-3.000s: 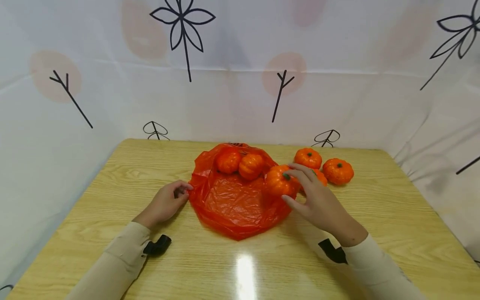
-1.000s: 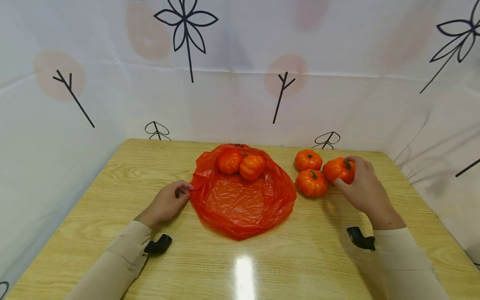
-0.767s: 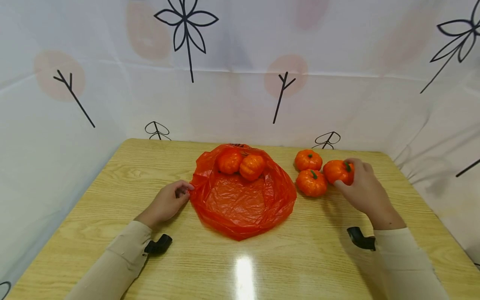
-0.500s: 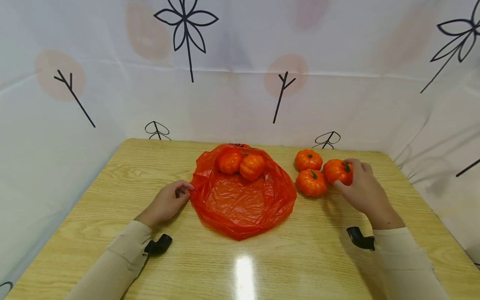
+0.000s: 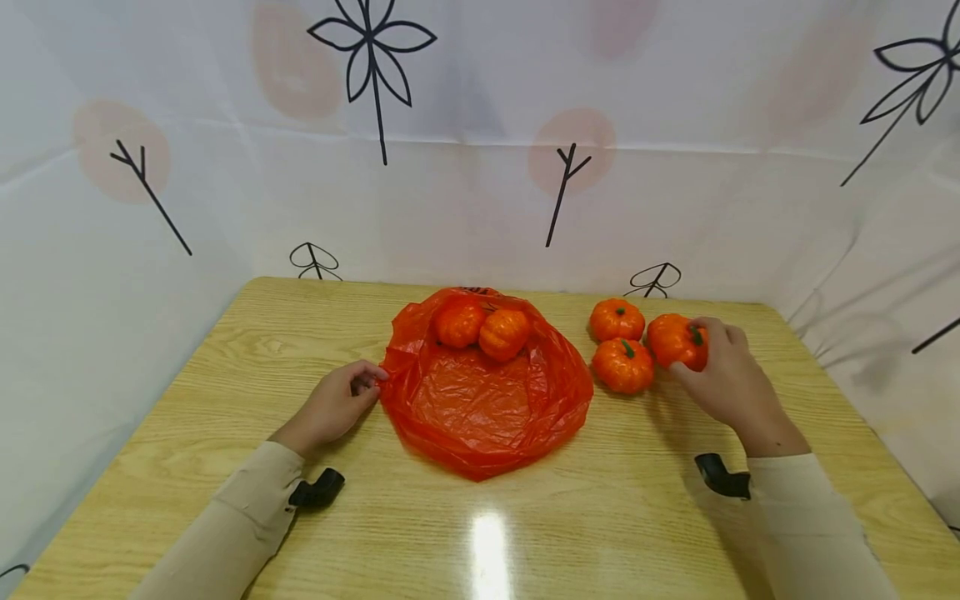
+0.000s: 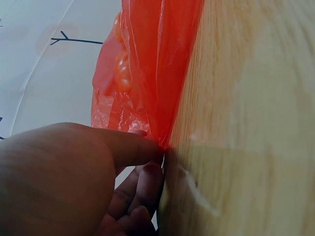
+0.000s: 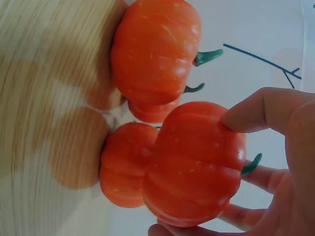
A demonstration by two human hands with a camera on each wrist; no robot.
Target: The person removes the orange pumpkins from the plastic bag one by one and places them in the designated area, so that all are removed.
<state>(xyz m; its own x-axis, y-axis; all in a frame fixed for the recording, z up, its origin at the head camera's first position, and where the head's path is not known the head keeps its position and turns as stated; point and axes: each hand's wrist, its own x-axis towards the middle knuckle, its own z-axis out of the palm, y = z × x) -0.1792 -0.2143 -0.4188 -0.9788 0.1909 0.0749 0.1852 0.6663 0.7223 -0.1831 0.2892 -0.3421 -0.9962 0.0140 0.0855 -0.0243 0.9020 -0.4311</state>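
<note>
At its left edge, the red plastic bag is pinched by my left hand between thumb and fingers; the left wrist view shows the bag gathered at the fingertips. Inside the bag lie two small orange pumpkins, at its far side. My right hand holds another orange pumpkin with a green stem, thumb on one side and fingers on the other. In the right wrist view this held pumpkin is above a further pumpkin, which it hides in the head view.
Two more pumpkins stand between the bag and my right hand, one at the back and one nearer. Everything is on a wooden table. A white patterned cloth hangs along the back and sides.
Since the oldest frame, my right hand has carried the pumpkin from the bag's right edge rightward, over the pumpkin at the right. During the last second it barely shifts. My left hand stays put.
</note>
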